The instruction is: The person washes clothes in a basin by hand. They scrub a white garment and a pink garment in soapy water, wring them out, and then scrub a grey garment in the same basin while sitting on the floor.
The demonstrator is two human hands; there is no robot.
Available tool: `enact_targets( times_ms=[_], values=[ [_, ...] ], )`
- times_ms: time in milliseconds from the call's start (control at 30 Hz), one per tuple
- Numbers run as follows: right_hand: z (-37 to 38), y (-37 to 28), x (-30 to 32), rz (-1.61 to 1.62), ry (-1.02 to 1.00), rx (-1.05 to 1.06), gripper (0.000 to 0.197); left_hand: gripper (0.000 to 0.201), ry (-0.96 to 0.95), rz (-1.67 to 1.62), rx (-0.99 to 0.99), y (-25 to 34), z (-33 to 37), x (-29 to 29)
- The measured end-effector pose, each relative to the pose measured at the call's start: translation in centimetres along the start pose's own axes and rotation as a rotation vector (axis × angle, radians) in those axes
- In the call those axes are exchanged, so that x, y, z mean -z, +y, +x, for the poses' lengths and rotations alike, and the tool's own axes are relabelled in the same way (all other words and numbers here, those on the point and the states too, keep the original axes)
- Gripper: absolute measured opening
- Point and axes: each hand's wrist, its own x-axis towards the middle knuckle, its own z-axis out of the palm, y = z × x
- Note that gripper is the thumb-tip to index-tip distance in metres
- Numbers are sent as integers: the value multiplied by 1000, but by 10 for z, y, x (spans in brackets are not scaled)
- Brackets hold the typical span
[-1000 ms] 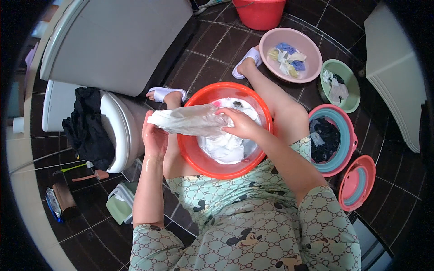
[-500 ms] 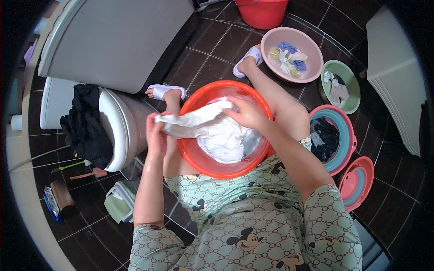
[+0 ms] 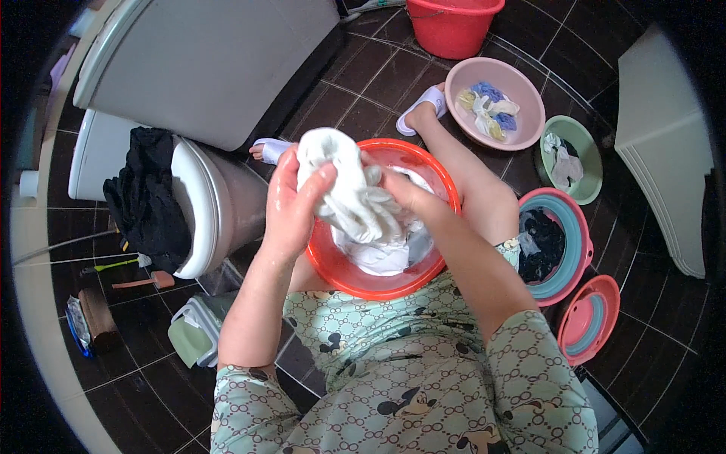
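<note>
A wet white garment (image 3: pixel 340 189) is held up, bunched, over the near-left part of a red basin (image 3: pixel 448 178). My left hand (image 3: pixel 293 195) grips its left side, thumb pressed across the front of a rounded fold. My right hand (image 3: pixel 408 191) is closed on its other side; the fabric partly hides those fingertips. Below lies more white cloth (image 3: pixel 378 259) inside the basin, which rests between my legs. The exact kind of garment cannot be made out.
To the right stand a pink basin (image 3: pixel 535 98) with mixed cloths, a green basin (image 3: pixel 594 147), and pink-and-blue basins (image 3: pixel 581 227). A red bucket (image 3: pixel 454 30) is at the far side. Black clothing (image 3: pixel 144 197) drapes over the toilet (image 3: pixel 193 212) at left.
The white garment was stretched sideways between my hands; now it is bunched and raised higher. My left hand has moved up and right, closer to the right hand.
</note>
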Motion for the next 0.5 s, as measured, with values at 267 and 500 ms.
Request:
enact_targets(
  times_ms=[267, 500],
  values=[
    [-46, 45, 27, 84, -214, -262, 54, 33, 416, -220, 103, -87, 37, 77],
    [-9, 99, 101, -609, 280, -119, 65, 63, 384, 49, 166, -244, 7, 30]
  ],
)
